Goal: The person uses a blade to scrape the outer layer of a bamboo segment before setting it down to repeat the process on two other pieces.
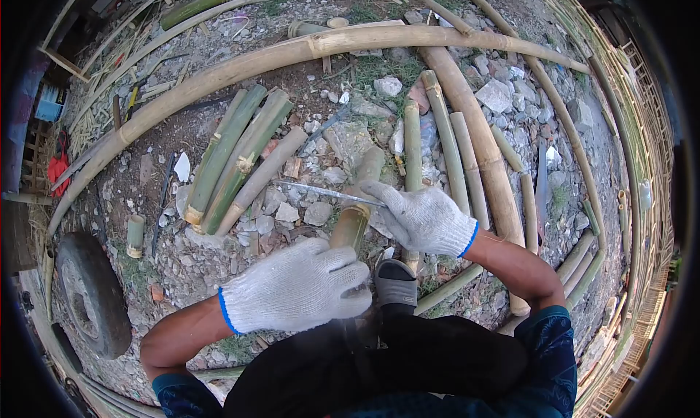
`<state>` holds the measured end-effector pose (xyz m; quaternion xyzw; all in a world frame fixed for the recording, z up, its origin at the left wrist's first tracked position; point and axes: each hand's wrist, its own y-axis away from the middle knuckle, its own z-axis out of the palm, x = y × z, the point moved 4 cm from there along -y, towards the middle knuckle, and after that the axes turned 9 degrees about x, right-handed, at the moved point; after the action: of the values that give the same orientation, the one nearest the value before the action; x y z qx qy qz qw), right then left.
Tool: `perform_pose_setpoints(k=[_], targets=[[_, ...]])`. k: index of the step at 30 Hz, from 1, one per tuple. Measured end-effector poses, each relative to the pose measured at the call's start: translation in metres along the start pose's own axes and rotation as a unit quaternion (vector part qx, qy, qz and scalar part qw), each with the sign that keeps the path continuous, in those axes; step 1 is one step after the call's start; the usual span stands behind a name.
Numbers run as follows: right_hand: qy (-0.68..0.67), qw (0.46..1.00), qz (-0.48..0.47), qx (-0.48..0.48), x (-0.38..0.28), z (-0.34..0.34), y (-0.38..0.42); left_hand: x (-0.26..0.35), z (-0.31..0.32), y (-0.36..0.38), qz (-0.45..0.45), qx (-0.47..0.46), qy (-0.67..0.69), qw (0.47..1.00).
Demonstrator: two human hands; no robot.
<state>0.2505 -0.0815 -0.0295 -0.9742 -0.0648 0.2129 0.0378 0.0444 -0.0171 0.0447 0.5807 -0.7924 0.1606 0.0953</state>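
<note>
Gripping a thin blade (321, 191) over the bamboo (348, 228), the right hand (429, 217) seems to align it; the left hand (295, 287) curls loosely, hold unclear; steady bracing matters next.

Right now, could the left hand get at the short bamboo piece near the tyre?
Probably yes: only low rubble appears between the left hand and the short bamboo piece, though that hand would first leave the bamboo length it partly covers.

The gloves (284, 287) are matt knitted cloth. The blade (321, 191) looks metal, the bamboo piece (349, 227) smooth, the stones (319, 214) rough.
</note>
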Motion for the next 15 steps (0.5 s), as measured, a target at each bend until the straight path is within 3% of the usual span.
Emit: perform_pose_setpoints(k=[1, 2, 5, 9, 13, 15], targets=[[-0.013, 0.998, -0.046, 0.029, -0.004, -0.001, 0.0, 0.002, 0.002, 0.0, 0.009, -0.01, -0.013, 1.0], [0.037, 0.997, -0.071, -0.011, -0.001, 0.01, -0.002, 0.004, 0.004, -0.001, 0.021, -0.023, -0.027, 0.999], [0.119, 0.987, -0.06, -0.092, -0.004, 0.003, -0.012, -0.001, -0.002, -0.003, 0.013, -0.019, -0.025, 0.999], [0.003, 0.996, -0.081, -0.037, -0.023, -0.009, -0.007, -0.003, -0.004, 0.001, -0.001, -0.003, -0.01, 1.0], [0.153, 0.982, 0.048, -0.102, 0.047, 0.022, -0.017, 0.003, -0.004, -0.001, 0.025, 0.018, -0.034, 0.999], [0.076, 0.986, 0.113, -0.097, 0.048, 0.017, -0.008, 0.002, -0.015, 0.005, -0.019, 0.023, -0.043, 0.999]])
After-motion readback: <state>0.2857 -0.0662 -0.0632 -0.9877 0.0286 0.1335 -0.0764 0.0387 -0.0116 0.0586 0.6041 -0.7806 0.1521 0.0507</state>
